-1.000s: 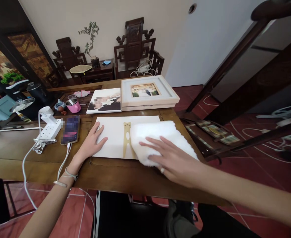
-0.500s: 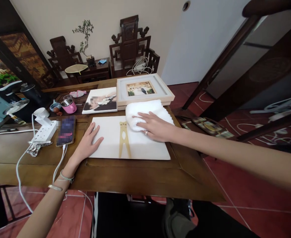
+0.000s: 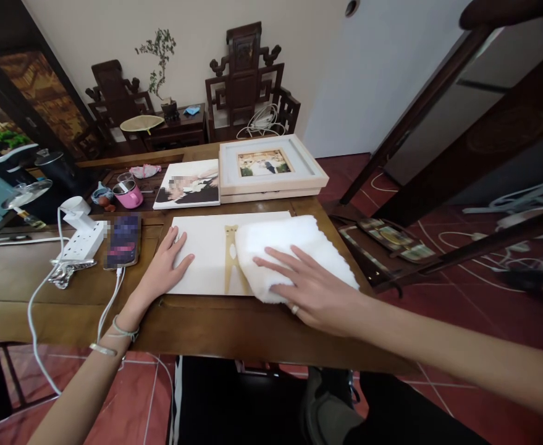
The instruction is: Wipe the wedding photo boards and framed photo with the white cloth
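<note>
Head view: near the right end of the tabletop (image 3: 197, 327), set back from its near edge, a white panel (image 3: 199, 253) is being touched along its left side by the left hand (image 3: 164, 266), its grip released and fingers spread. The panel's right part is being covered by a white cloth (image 3: 278, 238), which is being pressed from above by the right hand (image 3: 315, 293), its grip also released, fingers fanned out. A tan cat-headed piece (image 3: 230, 233) on the panel is being partly overlapped by the cloth. Toward the tabletop's far edge, a framed picture (image 3: 306, 157) is being flanked on its left by an unframed picture (image 3: 201, 194). Left of the panel, a phone (image 3: 123, 241) is lying beside a white power strip (image 3: 83, 241).
</note>
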`<state>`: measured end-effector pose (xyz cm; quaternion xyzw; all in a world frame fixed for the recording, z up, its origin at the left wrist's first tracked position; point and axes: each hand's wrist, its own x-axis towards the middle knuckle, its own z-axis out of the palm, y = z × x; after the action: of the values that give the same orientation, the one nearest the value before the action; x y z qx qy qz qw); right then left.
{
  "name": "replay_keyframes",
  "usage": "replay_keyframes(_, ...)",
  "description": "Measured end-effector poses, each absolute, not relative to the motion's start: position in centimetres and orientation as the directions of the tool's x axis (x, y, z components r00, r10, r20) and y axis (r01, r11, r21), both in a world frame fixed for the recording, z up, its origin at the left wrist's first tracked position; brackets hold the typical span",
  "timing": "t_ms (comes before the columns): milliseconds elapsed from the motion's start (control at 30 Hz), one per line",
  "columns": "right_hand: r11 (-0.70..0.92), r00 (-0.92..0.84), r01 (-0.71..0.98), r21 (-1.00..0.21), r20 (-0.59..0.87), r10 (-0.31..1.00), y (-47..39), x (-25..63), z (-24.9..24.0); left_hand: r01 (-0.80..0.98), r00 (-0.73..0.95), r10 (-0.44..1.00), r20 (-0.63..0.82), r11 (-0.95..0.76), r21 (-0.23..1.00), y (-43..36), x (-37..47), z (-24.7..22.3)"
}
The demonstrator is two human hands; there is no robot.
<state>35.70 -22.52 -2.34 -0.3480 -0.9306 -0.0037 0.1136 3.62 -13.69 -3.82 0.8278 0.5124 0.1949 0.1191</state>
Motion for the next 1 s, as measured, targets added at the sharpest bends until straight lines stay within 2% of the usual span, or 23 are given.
replay_keyframes(133,0.726,-0.716,0.686,-0.046,0.137,0.685,-17.5,36.3,-1.5,0.804,0.398,0.896,0.198,-0.445,0.395,-13.7,3.6,-3.7)
replay_keyframes(300,0.686,-0.672,0.727,-0.029,0.18,0.719,-13.5,36.0,-1.5,0.809,0.397,0.9,0.18,-0.436,0.395,-13.7,3.5,-3.6)
replay_keyframes(533,0.649,-0.635,0.759,-0.063,0.149,0.758,-19.1,34.5,-1.7,0.805,0.389,0.905,0.174,-0.425,0.414,-13.7,3.6,-3.5)
replay_keyframes(733,0.701,-0.66,0.701,-0.13,0.255,0.707,-26.6,34.1,-2.5,0.801,0.39,0.901,0.189,-0.433,0.413,-13.8,3.6,-3.6)
replay_keyframes(833,0.725,-0.694,0.678,-0.12,0.219,0.686,-25.9,34.6,-2.2,0.804,0.389,0.902,0.185,-0.431,0.411,-13.8,3.6,-3.6)
replay_keyframes(1000,0.72,-0.71,0.692,-0.062,0.121,0.693,-19.3,35.9,-1.4,0.798,0.391,0.9,0.194,-0.437,0.415,-13.7,3.5,-3.7)
